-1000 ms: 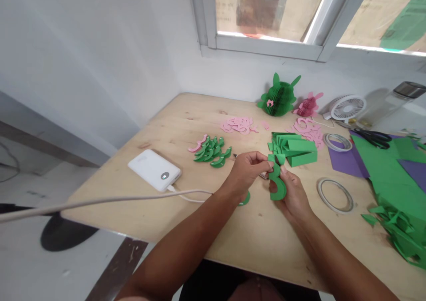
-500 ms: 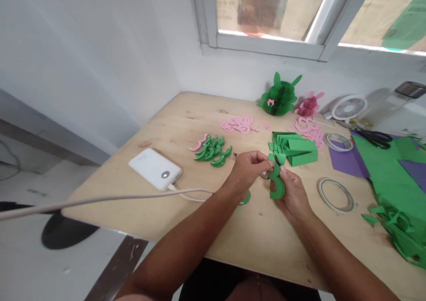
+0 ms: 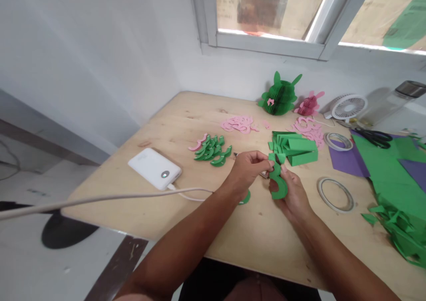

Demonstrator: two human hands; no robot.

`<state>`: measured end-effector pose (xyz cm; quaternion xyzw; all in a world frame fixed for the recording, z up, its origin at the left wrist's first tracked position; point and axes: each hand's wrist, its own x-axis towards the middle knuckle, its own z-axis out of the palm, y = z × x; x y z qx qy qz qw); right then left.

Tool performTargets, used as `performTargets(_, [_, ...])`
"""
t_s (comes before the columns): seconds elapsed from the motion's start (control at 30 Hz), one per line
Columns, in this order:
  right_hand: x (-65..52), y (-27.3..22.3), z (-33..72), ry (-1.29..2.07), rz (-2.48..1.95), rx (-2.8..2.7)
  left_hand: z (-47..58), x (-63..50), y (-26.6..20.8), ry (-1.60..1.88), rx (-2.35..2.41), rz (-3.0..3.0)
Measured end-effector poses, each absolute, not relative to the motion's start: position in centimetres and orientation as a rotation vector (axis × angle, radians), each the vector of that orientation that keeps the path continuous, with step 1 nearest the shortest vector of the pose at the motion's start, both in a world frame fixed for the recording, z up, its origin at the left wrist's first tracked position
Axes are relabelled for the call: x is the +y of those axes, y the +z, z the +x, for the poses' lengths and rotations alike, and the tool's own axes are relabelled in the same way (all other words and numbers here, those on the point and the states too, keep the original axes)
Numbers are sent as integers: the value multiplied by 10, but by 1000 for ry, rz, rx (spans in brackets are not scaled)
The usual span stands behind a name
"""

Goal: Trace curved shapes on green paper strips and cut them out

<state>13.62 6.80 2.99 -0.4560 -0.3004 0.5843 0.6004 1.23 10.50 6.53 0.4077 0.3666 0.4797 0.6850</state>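
At the left of the frame, the white power bank (image 3: 155, 169) lies as it lay half a second ago, and the same is true for the pile of green curved pieces (image 3: 210, 150) near the centre. The left hand (image 3: 249, 168), just right of centre, also has hardly moved; what has changed is the green scalloped paper (image 3: 282, 188) between both hands, whose lower curve now stands slightly more to the right. This suggests that the work is in a slow stage of small adjustments. The left forearm comes up from the bottom edge, the back of the hand is upward, and the thumb and forefinger pinch the paper's upper left side. The right hand (image 3: 294, 191) holds it from the right, its thumb near the upper part and its other fingers behind, partly hidden. Farther right lie the folded green paper (image 3: 302, 157), beyond the hands, and a ring of tape (image 3: 337, 210), which neither hand touches.
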Motion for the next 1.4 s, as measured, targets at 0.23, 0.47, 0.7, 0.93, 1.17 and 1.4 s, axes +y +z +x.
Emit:
performTargets(0.23, [67,34,134,1320,-1095,-710,13,105,65,1086,824,916])
performTargets(0.47, [67,33,134,1308,-1104,-724,13,104,67,1084,827,907])
performTargets(0.7, [67,29,135,1311,-1080,-720,14,105,67,1082,832,889])
performTargets(0.93, [67,28,136,1323,-1065,-698,14,105,67,1086,826,902])
performTargets(1.17, [66,29,135,1301,-1093,-746,14,104,67,1089,821,918])
performTargets(1.4, [66,29,135,1314,-1078,-740,14,105,65,1083,824,914])
